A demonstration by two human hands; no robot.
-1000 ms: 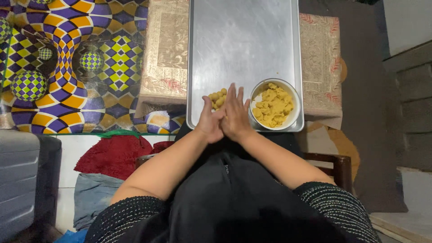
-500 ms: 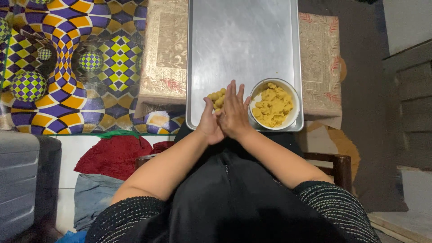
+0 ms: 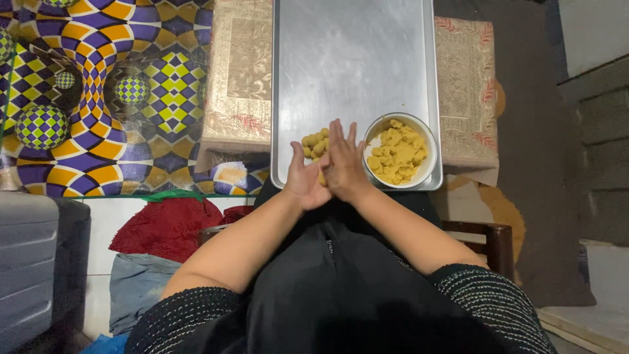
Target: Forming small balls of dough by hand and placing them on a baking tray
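1. Over the near edge of the long silver metal baking tray (image 3: 354,59), the left hand (image 3: 305,183) and right hand (image 3: 342,165) press palm to palm around a small yellow dough lump (image 3: 322,178), as for rolling it round.
2. Small yellow dough balls (image 3: 314,143) cluster just beyond the fingers; the white round bowl of yellow dough pieces (image 3: 397,155) stands within reach to the right.

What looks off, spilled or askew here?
Nothing stands out. Dough balls sit grouped on the tray, dough stays in the bowl, and the left hand and right hand press palms together over the tray edge.
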